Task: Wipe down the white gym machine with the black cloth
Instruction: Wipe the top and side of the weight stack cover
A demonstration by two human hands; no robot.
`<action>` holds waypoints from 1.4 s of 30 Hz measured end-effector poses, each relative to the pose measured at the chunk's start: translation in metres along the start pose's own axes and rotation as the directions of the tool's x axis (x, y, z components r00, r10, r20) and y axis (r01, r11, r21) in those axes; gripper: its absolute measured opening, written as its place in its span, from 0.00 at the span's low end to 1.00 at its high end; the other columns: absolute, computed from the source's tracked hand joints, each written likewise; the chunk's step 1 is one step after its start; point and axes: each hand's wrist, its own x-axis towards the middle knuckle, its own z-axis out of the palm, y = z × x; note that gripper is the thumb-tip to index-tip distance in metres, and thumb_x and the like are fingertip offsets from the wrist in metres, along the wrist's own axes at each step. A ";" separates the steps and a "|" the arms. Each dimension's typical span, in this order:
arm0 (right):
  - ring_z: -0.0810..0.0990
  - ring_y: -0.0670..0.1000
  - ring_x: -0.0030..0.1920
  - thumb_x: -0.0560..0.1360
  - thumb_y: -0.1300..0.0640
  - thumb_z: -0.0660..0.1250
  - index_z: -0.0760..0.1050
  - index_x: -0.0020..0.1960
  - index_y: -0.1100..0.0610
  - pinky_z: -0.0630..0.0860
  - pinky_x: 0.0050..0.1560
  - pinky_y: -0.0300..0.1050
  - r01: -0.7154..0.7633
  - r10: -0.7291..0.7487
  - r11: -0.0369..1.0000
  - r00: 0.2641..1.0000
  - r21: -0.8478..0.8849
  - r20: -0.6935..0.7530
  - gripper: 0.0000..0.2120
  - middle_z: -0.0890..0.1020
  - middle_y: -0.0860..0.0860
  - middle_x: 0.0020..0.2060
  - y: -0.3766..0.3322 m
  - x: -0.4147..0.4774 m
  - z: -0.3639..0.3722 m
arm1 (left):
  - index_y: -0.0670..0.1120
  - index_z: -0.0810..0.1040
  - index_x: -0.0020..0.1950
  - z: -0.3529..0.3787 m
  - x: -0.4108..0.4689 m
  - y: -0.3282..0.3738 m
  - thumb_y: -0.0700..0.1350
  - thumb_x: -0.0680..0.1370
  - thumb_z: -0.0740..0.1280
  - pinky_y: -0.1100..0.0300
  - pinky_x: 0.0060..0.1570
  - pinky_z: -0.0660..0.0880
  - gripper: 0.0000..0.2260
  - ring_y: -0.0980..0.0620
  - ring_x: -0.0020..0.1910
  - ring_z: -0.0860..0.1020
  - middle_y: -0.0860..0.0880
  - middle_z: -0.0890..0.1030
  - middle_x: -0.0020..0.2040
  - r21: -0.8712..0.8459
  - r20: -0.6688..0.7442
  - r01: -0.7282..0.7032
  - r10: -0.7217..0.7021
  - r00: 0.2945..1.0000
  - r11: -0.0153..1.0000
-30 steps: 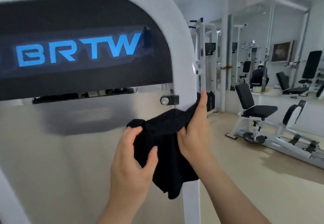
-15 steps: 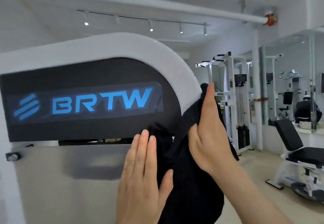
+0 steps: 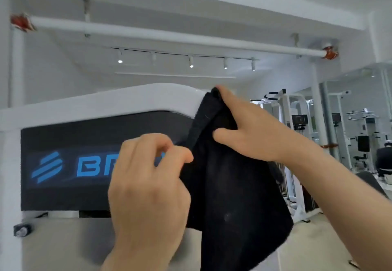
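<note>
**Two hands on cloth, top-right corner of frame being wiped**

Step in hand, as judged: the curved top-right corner of the white gym machine [image 3: 106, 101] is being wiped. The black cloth [image 3: 229, 185] is pressed onto that corner by the right hand [image 3: 254, 135], fingers extended, thumb spread on the fabric. The rest of the cloth hangs down on the near side. Its left edge is pinched by the left hand [image 3: 148, 185], fingers curled.

Next move, likely: the cloth is to be drawn left along the top bar. Flat pressure is called for, with the loose tail gathered so it is not dragged.

Surface: smooth white frame; below it, a dark logo panel [image 3: 63, 164] with blue lettering, partly hidden by the left hand. A black knob [image 3: 22, 229] is seen at lower left.

Room: white ceiling pipe [image 3: 169, 37], track lights [image 3: 191, 61], more white machines [image 3: 297, 122] at far right.
</note>
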 end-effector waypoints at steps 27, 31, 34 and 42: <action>0.75 0.59 0.60 0.82 0.37 0.49 0.69 0.68 0.51 0.69 0.51 0.53 0.092 -0.196 0.664 0.979 -0.742 -0.053 0.25 0.74 0.55 0.61 -0.115 0.138 0.101 | 0.48 0.65 0.34 0.018 0.084 -0.270 0.57 0.80 0.49 0.54 0.34 0.59 0.20 0.49 0.33 0.70 0.52 0.71 0.31 0.157 0.276 0.172 -0.211 0.938 0.972; 0.75 0.59 0.62 0.80 0.33 0.47 0.70 0.66 0.55 0.68 0.53 0.53 0.086 -0.176 0.641 0.984 -0.763 -0.037 0.30 0.76 0.55 0.62 -0.159 0.176 0.159 | 0.46 0.65 0.33 -0.005 0.071 -0.338 0.56 0.81 0.49 0.53 0.30 0.63 0.20 0.50 0.32 0.70 0.50 0.71 0.30 0.144 0.263 0.186 -0.219 0.940 0.972; 0.78 0.58 0.56 0.79 0.31 0.48 0.71 0.64 0.54 0.64 0.45 0.49 0.113 -0.170 0.647 0.985 -0.754 0.001 0.31 0.80 0.53 0.56 -0.194 0.211 0.201 | 0.46 0.66 0.34 -0.018 0.063 -0.392 0.54 0.81 0.50 0.54 0.30 0.61 0.20 0.50 0.32 0.69 0.49 0.72 0.32 0.157 0.232 0.246 -0.277 0.932 0.957; 0.69 0.52 0.39 0.84 0.47 0.53 0.71 0.50 0.52 0.57 0.31 0.45 0.086 -0.210 0.676 0.975 -0.732 -0.079 0.13 0.73 0.49 0.41 -0.215 0.220 0.227 | 0.45 0.64 0.30 -0.027 0.076 -0.393 0.48 0.83 0.49 0.53 0.35 0.67 0.22 0.51 0.29 0.65 0.49 0.69 0.28 0.227 0.315 0.301 -0.363 0.877 0.926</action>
